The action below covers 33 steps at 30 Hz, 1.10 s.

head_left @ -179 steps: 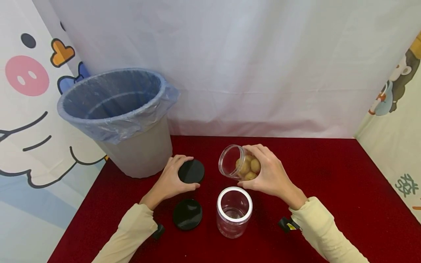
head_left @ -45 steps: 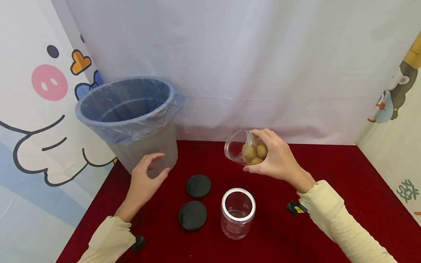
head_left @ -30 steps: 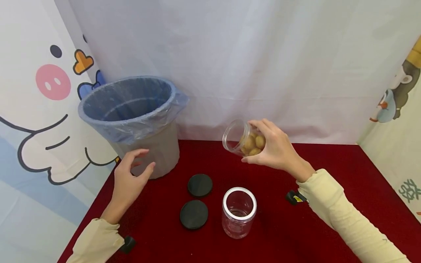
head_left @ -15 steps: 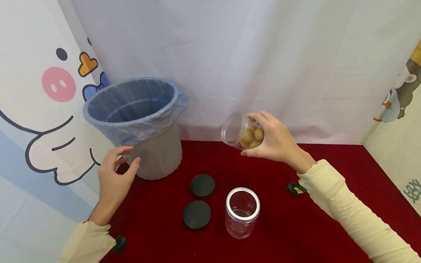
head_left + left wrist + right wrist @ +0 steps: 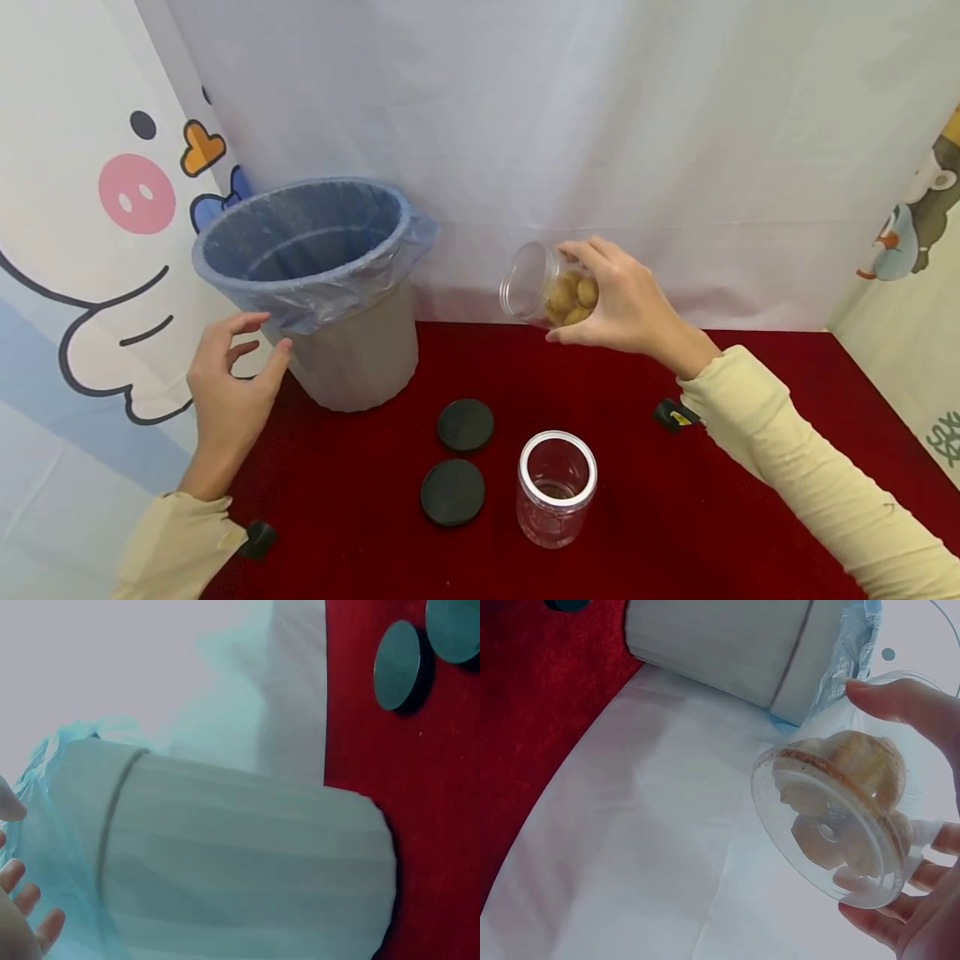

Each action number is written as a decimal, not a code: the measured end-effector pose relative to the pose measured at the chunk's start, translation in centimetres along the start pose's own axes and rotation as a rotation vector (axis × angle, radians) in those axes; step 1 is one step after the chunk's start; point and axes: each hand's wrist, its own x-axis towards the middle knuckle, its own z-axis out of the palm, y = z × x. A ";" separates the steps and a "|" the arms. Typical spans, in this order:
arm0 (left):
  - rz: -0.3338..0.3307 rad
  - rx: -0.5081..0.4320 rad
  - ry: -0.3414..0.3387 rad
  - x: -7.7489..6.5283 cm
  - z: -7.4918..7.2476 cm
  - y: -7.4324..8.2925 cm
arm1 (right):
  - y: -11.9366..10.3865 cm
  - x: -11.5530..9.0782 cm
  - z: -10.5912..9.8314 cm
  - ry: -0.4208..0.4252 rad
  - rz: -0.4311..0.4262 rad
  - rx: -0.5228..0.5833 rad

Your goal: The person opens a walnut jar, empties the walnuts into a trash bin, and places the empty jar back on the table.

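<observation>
In the head view my right hand [image 5: 626, 304] holds a clear jar [image 5: 527, 283] raised over the back of the table. The jar is tilted, its lidless mouth facing left. Several round tan pieces [image 5: 862, 765] sit inside towards its base; their kind is unclear. Thumb and fingers wrap the jar's sides in the right wrist view. My left hand [image 5: 231, 400] hangs in the air with loosely curved fingers and nothing between them, beside the trash bin [image 5: 360, 358]. A second clear jar [image 5: 551, 523] stands upright with no lid and nothing seen inside.
The bin at the back left has a blue liner [image 5: 337, 304] folded over its rim. Two black round lids [image 5: 465, 424] lie left of the standing jar on the red tablecloth [image 5: 750, 517]. A white curtain [image 5: 675, 167] hangs behind the table.
My left hand let go of a black lid, left it on the table and moved left beside the bin. My right hand lifted the tilted jar higher and further back, its contents still inside.
</observation>
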 end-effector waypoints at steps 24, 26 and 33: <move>0.006 0.081 0.067 2.9 -1.6 2.9 | -1.0 2.8 -0.3 0.001 -0.053 -0.022; 0.002 0.088 0.059 3.1 -1.8 2.8 | -1.2 3.0 -0.4 -0.005 -0.050 -0.030; 0.032 0.121 0.016 4.1 -2.4 0.3 | -1.9 3.8 -0.2 -0.022 -0.053 -0.036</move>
